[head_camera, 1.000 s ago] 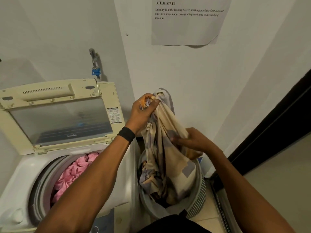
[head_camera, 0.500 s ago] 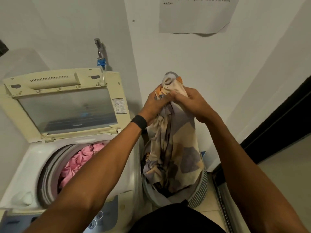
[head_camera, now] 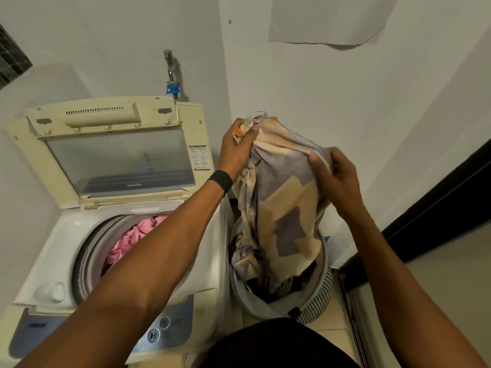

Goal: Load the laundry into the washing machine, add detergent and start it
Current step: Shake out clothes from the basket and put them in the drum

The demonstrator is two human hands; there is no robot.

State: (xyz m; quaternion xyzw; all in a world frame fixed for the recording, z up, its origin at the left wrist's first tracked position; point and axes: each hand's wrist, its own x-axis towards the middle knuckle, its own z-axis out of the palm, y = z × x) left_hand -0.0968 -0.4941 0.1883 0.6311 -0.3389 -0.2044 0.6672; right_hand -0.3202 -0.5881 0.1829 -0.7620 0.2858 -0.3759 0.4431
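A top-loading washing machine (head_camera: 66, 251) stands at the left with its lid (head_camera: 119, 155) raised; pink laundry (head_camera: 132, 237) lies in the drum. To its right a grey laundry basket (head_camera: 313, 301) sits on the floor. A large patterned cloth (head_camera: 287, 208) in beige, grey and orange hangs from above into the basket. My left hand (head_camera: 237, 147) grips its bunched top edge. My right hand (head_camera: 332, 173) pinches the cloth's upper edge further right, so the top is stretched between both hands. Dark clothes lie under the cloth in the basket.
The control panel (head_camera: 159, 333) with a play button is at the machine's front. A tap with a blue fitting (head_camera: 172, 75) is on the wall behind. A paper sheet (head_camera: 326, 19) hangs on the wall. A dark door frame (head_camera: 438, 203) runs along the right.
My right hand has slid from beside my left hand out to the right along the cloth's top edge, spreading it. More of the cloth is lifted out of the basket.
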